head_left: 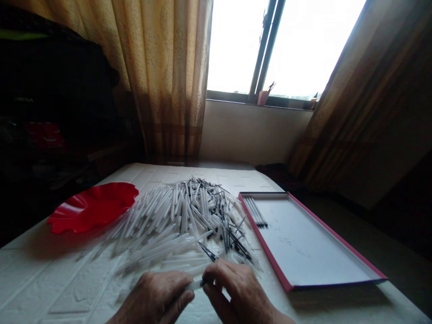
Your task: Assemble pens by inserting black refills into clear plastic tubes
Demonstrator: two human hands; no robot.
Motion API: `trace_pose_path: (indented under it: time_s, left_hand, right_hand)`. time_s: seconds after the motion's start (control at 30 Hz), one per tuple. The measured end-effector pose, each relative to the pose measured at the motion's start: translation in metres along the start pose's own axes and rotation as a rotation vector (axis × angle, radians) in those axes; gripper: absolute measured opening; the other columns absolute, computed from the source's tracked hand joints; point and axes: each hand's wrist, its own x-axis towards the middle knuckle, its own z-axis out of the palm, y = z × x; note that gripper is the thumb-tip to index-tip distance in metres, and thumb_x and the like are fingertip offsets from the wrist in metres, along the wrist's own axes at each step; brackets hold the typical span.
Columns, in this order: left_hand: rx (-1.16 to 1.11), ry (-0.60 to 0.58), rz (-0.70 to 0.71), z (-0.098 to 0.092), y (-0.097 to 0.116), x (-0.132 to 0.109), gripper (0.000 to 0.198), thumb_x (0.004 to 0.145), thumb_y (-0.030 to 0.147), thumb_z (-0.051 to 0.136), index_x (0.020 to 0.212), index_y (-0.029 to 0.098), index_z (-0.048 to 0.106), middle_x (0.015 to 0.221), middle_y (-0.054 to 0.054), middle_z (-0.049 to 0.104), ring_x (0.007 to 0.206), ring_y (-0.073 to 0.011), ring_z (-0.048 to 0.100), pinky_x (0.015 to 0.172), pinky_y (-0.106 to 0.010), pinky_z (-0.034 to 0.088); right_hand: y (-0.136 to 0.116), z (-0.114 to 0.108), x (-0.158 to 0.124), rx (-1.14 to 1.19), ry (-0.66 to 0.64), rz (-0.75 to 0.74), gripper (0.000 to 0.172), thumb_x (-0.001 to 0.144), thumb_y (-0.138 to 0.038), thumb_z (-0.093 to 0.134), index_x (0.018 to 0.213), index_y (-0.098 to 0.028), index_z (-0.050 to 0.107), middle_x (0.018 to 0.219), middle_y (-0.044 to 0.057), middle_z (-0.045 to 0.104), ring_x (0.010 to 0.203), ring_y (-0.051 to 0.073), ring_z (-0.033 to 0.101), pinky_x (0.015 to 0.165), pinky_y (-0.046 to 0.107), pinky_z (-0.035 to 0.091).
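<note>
Near the table's front edge, my left hand (158, 294) is closed around a short-looking translucent white plastic tube (195, 285), most of it hidden by the fingers. My right hand (234, 288) pinches a small black piece (202, 282) at the tube's right end. Thin dark pointed sticks (207, 251) show just beyond the right fingers; whether that hand holds them I cannot tell. Behind both hands spreads a large pile of white tubes (155, 216), with dark thin sticks (232, 234) mixed in along its right side.
On the right lies a shallow white box with a pink rim (270, 256), with several black-ended tubes (255, 211) lined up in its far left corner. A red wavy-edged bowl (97, 207) stands at the left. Both rest on the white brick-patterned tabletop (74, 288).
</note>
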Motion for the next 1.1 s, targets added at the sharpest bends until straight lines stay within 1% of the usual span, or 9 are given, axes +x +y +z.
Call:
trace_pose_path:
  time_s: [0.17, 0.37, 0.43, 0.57, 0.7, 0.8, 0.97, 1.03, 1.1]
  left_hand:
    - [0.023, 0.002, 0.024, 0.002, 0.000, 0.001, 0.044, 0.111, 0.039, 0.030, 0.081, 0.023, 0.057, 0.065, 0.004, 0.067, 0.055, -0.0124, 0.069, 0.049, -0.023, 0.043]
    - [0.001, 0.102, 0.099, 0.017, -0.010, -0.004, 0.036, 0.110, 0.037, 0.033, 0.091, 0.023, 0.060, 0.064, 0.005, 0.065, 0.050, -0.0129, 0.067, 0.045, -0.026, 0.040]
    - [-0.001, 0.115, 0.110, 0.020, -0.011, -0.005, 0.034, 0.109, 0.036, 0.035, 0.089, 0.024, 0.059, 0.063, 0.006, 0.064, 0.048, -0.0124, 0.065, 0.044, -0.026, 0.039]
    - [-0.003, 0.144, 0.117, 0.022, -0.011, -0.006, 0.034, 0.109, 0.036, 0.035, 0.085, 0.024, 0.056, 0.060, 0.006, 0.063, 0.045, -0.0120, 0.063, 0.042, -0.025, 0.037]
    - [0.007, 0.134, 0.124, 0.021, -0.010, -0.006, 0.033, 0.109, 0.035, 0.035, 0.087, 0.024, 0.057, 0.061, 0.006, 0.064, 0.046, -0.0124, 0.064, 0.043, -0.025, 0.038]
    - [-0.040, 0.082, 0.080, 0.016, -0.008, -0.005, 0.032, 0.109, 0.035, 0.036, 0.089, 0.024, 0.059, 0.065, 0.005, 0.066, 0.050, -0.0129, 0.067, 0.046, -0.024, 0.040]
    - [-0.132, 0.034, -0.051, 0.004, -0.004, -0.002, 0.034, 0.109, 0.034, 0.036, 0.087, 0.023, 0.060, 0.068, 0.004, 0.067, 0.058, -0.0125, 0.068, 0.053, -0.020, 0.045]
    - [-0.132, 0.011, -0.081, 0.000, -0.001, 0.000, 0.036, 0.108, 0.034, 0.036, 0.085, 0.022, 0.060, 0.067, 0.003, 0.066, 0.058, -0.0125, 0.068, 0.054, -0.020, 0.045]
    - [-0.122, 0.004, -0.077, -0.002, 0.000, 0.002, 0.036, 0.109, 0.034, 0.036, 0.084, 0.022, 0.059, 0.067, 0.004, 0.066, 0.058, -0.0122, 0.068, 0.053, -0.020, 0.045]
  right_hand:
    - [-0.001, 0.001, -0.001, -0.060, 0.006, 0.001, 0.016, 0.092, -0.018, 0.050, 0.077, -0.022, 0.055, 0.060, -0.002, 0.064, 0.049, 0.012, 0.059, 0.050, 0.024, 0.034]
    - [-0.001, 0.005, -0.002, -0.113, 0.019, 0.002, 0.024, 0.091, -0.019, 0.050, 0.067, -0.021, 0.055, 0.054, -0.001, 0.063, 0.045, 0.011, 0.058, 0.048, 0.025, 0.029]
    - [0.000, 0.008, -0.003, -0.125, 0.015, 0.003, 0.027, 0.091, -0.019, 0.049, 0.065, -0.021, 0.055, 0.053, -0.001, 0.063, 0.044, 0.011, 0.059, 0.047, 0.025, 0.028]
    - [0.003, 0.012, -0.005, -0.173, 0.004, -0.008, 0.033, 0.093, -0.020, 0.047, 0.061, -0.021, 0.055, 0.050, 0.000, 0.064, 0.042, 0.011, 0.060, 0.046, 0.027, 0.027]
    - [0.002, 0.010, -0.005, -0.200, -0.026, -0.003, 0.039, 0.096, -0.024, 0.046, 0.058, -0.021, 0.055, 0.048, 0.001, 0.064, 0.041, 0.012, 0.060, 0.045, 0.028, 0.028]
    - [0.000, 0.005, -0.001, -0.157, -0.025, 0.013, 0.038, 0.100, -0.025, 0.045, 0.064, -0.021, 0.058, 0.052, 0.001, 0.067, 0.045, 0.013, 0.063, 0.046, 0.026, 0.032]
    - [-0.002, 0.002, 0.004, 0.006, -0.018, 0.026, 0.015, 0.095, -0.020, 0.048, 0.094, -0.017, 0.062, 0.070, 0.003, 0.072, 0.055, 0.013, 0.067, 0.054, 0.023, 0.043]
    - [-0.002, 0.001, 0.004, 0.029, -0.013, -0.003, 0.016, 0.093, -0.014, 0.047, 0.102, -0.017, 0.060, 0.075, 0.003, 0.073, 0.057, 0.013, 0.066, 0.056, 0.022, 0.043]
    - [-0.001, 0.001, 0.004, 0.009, -0.008, -0.020, 0.017, 0.092, -0.012, 0.046, 0.100, -0.018, 0.059, 0.074, 0.002, 0.072, 0.058, 0.013, 0.065, 0.055, 0.022, 0.042]
